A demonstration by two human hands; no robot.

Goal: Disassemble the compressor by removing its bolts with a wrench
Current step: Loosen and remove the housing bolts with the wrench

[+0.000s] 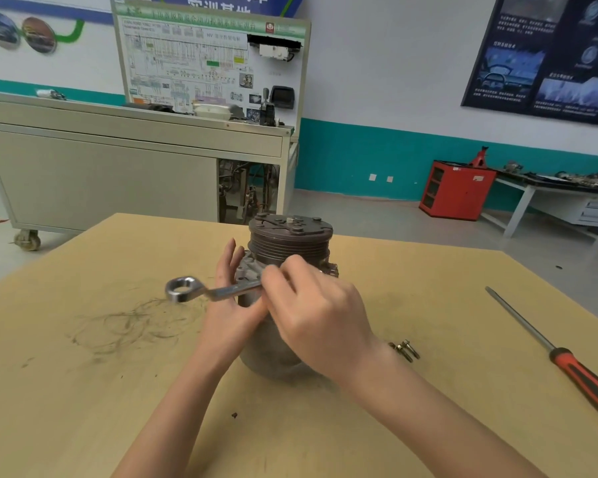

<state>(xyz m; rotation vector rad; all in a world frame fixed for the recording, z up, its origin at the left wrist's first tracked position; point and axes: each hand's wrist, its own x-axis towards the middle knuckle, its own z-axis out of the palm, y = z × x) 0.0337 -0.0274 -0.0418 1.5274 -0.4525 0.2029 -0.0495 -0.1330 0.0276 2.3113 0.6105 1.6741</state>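
The compressor (pixel 289 236) stands upright on the table (pixel 118 374), approx. in the middle, w/ its grooved pulley on top. Your left hand (pixel 230 305) lies against the left side of the compressor. Its fingers are straight and point up, the palm is toward the metal body, and it curls round nothing. Your right hand (pixel 318 315) is in front of the compressor, just below the pulley, and its fingers are curled round the shaft of the wrench (pixel 218 291). The wrench lies nearly level. One end is hidden under your right fingers at the compressor's flange, so I cannot tell if it sits on a bolt. The other end, a ring, sticks out to the left of the compressor, past your left hand. Some loose bolts (pixel 405 350) lie on the table right of the compressor, just beside your right wrist. Farther right, well apart from the compressor, a screwdriver (pixel 549 353) w/ red and black handle lies on the table, tip pointing away from you. Left of the compressor the table top has dark scribble marks. Behind the compressor, on the floor, stands a grey cabinet (pixel 101 177) on wheels w/ a diagram board.
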